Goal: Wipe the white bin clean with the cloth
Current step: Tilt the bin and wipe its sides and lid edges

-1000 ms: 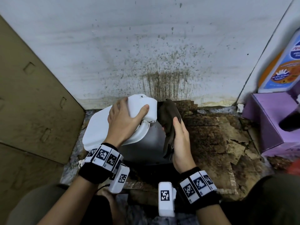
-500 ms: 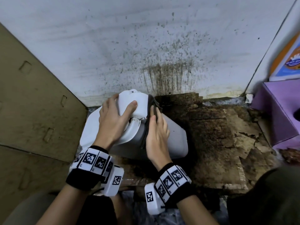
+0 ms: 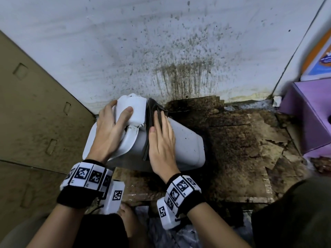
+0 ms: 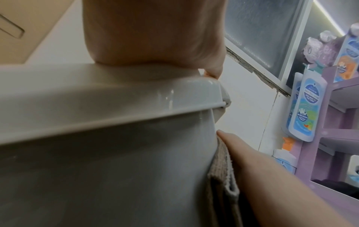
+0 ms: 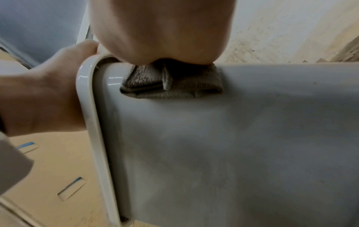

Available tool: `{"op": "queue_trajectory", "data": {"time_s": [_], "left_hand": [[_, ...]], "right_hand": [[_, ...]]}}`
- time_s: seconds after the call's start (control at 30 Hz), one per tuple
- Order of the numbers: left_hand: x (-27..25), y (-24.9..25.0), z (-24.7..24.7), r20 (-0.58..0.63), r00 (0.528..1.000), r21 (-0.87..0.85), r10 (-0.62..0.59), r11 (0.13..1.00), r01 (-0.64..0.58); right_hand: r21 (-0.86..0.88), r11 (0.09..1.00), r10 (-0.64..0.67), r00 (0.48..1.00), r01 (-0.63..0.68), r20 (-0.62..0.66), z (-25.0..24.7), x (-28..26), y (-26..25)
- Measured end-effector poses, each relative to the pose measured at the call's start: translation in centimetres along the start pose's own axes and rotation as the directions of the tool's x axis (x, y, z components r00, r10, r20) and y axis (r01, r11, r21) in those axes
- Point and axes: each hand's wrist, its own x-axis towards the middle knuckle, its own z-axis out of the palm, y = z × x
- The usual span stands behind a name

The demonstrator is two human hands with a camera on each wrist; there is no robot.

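The white bin [image 3: 188, 145] lies tipped on its side on the floor, lid [image 3: 93, 140] to the left. My left hand [image 3: 114, 122] grips the lid's raised top block, thumb on its near face. My right hand [image 3: 161, 140] lies flat with straight fingers and presses the folded dark cloth [image 3: 152, 108] onto the bin's wall just right of the lid. In the right wrist view the cloth [image 5: 170, 86] shows under my palm beside the lid rim [image 5: 87, 107]. In the left wrist view the cloth [image 4: 221, 169] sits between the bin [image 4: 97, 169] and my right hand [image 4: 262, 176].
A stained white wall [image 3: 161, 51] stands right behind the bin. A brown cardboard panel [image 3: 35, 113] closes the left side. Dirty torn cardboard [image 3: 241, 149] covers the floor to the right. A purple shelf [image 3: 308, 113] with bottles [image 4: 303, 110] stands at far right.
My right hand, which held the cloth up beside the bin, has laid it on the bin's wall and now presses it flat. The bin has tipped further to the right.
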Motion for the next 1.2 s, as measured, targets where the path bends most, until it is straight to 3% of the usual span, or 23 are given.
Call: {"op": "queue_trajectory", "data": {"time_s": [0.37,0.6,0.7,0.93,1.07,1.2], "left_hand": [[-0.6,0.5,0.0,-0.001,1.000,-0.026,-0.010,1.000,0.010],[-0.4,0.0,-0.2,0.004,1.000,-0.033,-0.005,0.999,0.005],[0.0,-0.4,-0.5,0.004,1.000,-0.050,-0.014,0.999,0.014],[-0.1,0.1,-0.2,-0.006,1.000,-0.047,0.003,0.999,-0.004],[-0.6,0.9,0.0,-0.005,1.000,-0.024,-0.006,1.000,0.006],[-0.6,0.9,-0.1,-0.007,1.000,0.000,-0.007,1.000,0.007]], "right_hand": [[-0.030,0.999,-0.015,0.999,0.016,0.046,-0.2,-0.1,0.2],[-0.101,0.989,-0.107,0.993,0.112,0.051,-0.9,-0.2,2.1],[-0.096,0.994,-0.047,0.998,0.051,0.050,-1.6,-0.3,4.8],[-0.022,0.969,0.247,0.969,-0.248,-0.024,-3.7,-1.1,11.0],[-0.027,0.957,0.286,0.956,-0.288,-0.066,-2.9,-0.7,11.0],[-0.074,0.966,0.243,0.967,-0.248,-0.078,-1.5,-0.5,8.3]]}}
